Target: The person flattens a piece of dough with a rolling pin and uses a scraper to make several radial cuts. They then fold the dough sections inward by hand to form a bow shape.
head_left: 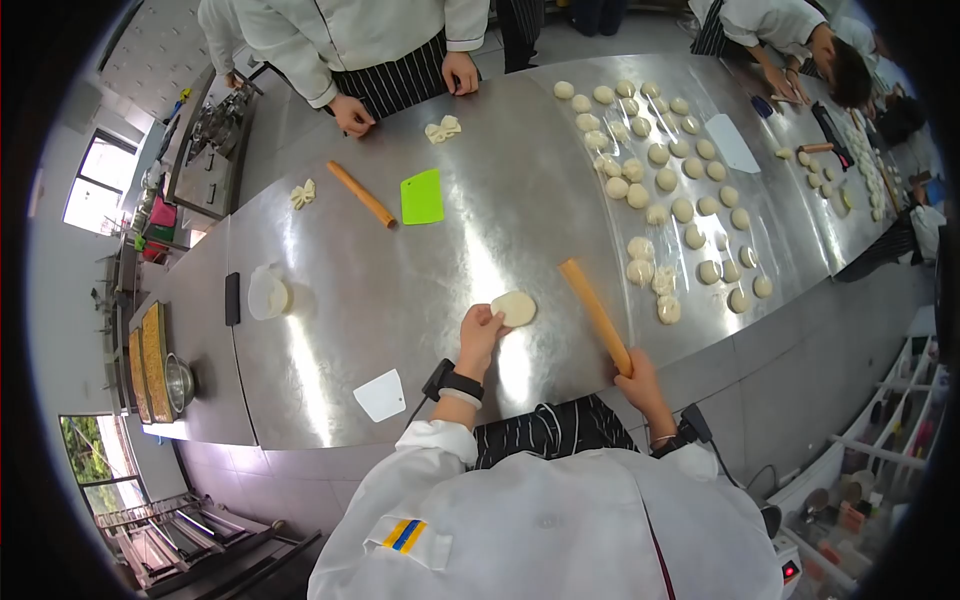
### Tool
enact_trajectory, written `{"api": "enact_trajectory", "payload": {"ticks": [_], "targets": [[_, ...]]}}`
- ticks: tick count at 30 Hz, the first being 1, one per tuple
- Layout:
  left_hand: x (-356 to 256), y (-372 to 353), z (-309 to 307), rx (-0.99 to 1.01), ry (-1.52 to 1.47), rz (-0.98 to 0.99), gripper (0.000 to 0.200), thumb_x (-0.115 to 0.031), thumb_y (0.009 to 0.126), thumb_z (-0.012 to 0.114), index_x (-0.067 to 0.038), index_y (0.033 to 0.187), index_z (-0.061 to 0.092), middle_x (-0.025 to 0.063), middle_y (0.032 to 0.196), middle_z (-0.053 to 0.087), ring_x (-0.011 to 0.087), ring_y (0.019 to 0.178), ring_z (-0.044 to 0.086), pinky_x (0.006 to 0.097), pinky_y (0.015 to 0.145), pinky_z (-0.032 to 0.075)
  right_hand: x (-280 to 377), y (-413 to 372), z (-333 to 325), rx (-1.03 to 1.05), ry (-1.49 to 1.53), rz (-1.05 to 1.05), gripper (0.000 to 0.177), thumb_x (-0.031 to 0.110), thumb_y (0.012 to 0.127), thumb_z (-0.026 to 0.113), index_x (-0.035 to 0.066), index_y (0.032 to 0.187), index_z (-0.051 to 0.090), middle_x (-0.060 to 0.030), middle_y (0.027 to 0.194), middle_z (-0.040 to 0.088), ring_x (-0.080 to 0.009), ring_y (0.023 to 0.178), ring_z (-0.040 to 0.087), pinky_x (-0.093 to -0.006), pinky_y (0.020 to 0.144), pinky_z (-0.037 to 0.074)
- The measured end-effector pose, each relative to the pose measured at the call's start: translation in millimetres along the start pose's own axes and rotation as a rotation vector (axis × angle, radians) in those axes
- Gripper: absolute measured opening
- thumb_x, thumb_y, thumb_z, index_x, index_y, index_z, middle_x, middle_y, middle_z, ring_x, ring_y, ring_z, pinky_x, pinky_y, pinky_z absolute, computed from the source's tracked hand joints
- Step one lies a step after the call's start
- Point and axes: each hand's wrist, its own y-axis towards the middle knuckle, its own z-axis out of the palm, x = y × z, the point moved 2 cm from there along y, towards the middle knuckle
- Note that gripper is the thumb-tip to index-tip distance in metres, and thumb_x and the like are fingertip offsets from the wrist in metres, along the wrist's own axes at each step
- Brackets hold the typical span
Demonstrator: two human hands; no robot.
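Observation:
My left hand (pixel 481 333) pinches the edge of a flattened round of dough (pixel 515 309) over the steel table (pixel 400 290). Gripped by one end in my right hand (pixel 643 381) is a wooden rolling pin (pixel 597 318). It slants up and left, its far end to the right of the dough round and apart from it. Many pale dough balls (pixel 682 210) lie in rows farther right, some of them under or on clear plastic film. A white scraper (pixel 381 396) rests near the table's front edge, left of my left wrist.
Beyond my hands lie a green scraper (pixel 422 196), a second rolling pin (pixel 361 194) and shaped dough pieces (pixel 442 129). A plastic tub (pixel 268 292) stands at left. Across the table, a person's hands (pixel 352 116) rest on the edge. Another person (pixel 790 50) leans over at far right.

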Motion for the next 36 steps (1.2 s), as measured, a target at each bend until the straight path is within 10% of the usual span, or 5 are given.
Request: {"api": "enact_trajectory", "payload": {"ticks": [5,10,17,24,36], "targets": [[23,-7,-29,-0.194,0.456,0.04,0.033,0.001,0.087,0.06,0.0,0.118,0.049,0.0086,0.096,0.06,0.0153,0.082,0.062,0.0272,0.064,0.053,37,37,29,-0.027,-0.144,-0.152,0.033,0.006,0.071,0.061,0.002,0.103,0.058,-0.0178,0.096,0.056,-0.0376,0.088,0.054,-0.0437,0.078,0.044],[-3,-43,-33,-0.495,0.854,0.732,0.04,-0.003,0.083,0.055,-0.003,0.123,0.051,0.0188,0.123,0.05,0.0326,0.121,0.045,0.0438,0.101,0.033,69,82,46,-0.072,-0.443,-0.449,0.032,0.009,0.076,0.066,0.007,0.107,0.062,-0.0088,0.103,0.062,-0.03,0.096,0.055,-0.0422,0.089,0.039],[0,-46,-23,-0.289,1.305,0.596,0.044,-0.019,0.092,0.047,-0.009,0.136,0.046,0.013,0.145,0.039,0.0325,0.138,0.03,0.0519,0.111,0.016,73,112,72,0.006,-0.569,-0.589,0.028,0.01,0.08,0.062,0.01,0.109,0.062,-0.0047,0.104,0.062,-0.0245,0.102,0.053,-0.045,0.094,0.036],[-5,-25,-20,-0.255,1.419,0.652,0.055,-0.028,0.089,0.056,-0.007,0.138,0.045,0.0159,0.146,0.038,0.0353,0.138,0.03,0.0564,0.108,0.022,88,121,80,0.024,-0.743,-0.435,0.058,0.039,0.083,0.065,0.012,0.133,0.052,-0.0122,0.143,0.041,-0.0352,0.136,0.03,-0.0594,0.108,0.021],[-45,48,-17,-0.197,1.484,0.676,0.062,-0.042,0.087,0.058,-0.011,0.139,0.046,0.0174,0.146,0.04,0.0421,0.135,0.032,0.0587,0.107,0.023,110,204,99,-0.166,-0.71,-0.438,0.063,0.036,0.087,0.06,0.009,0.141,0.041,-0.0142,0.151,0.033,-0.0352,0.14,0.026,-0.0586,0.109,0.024]]}}
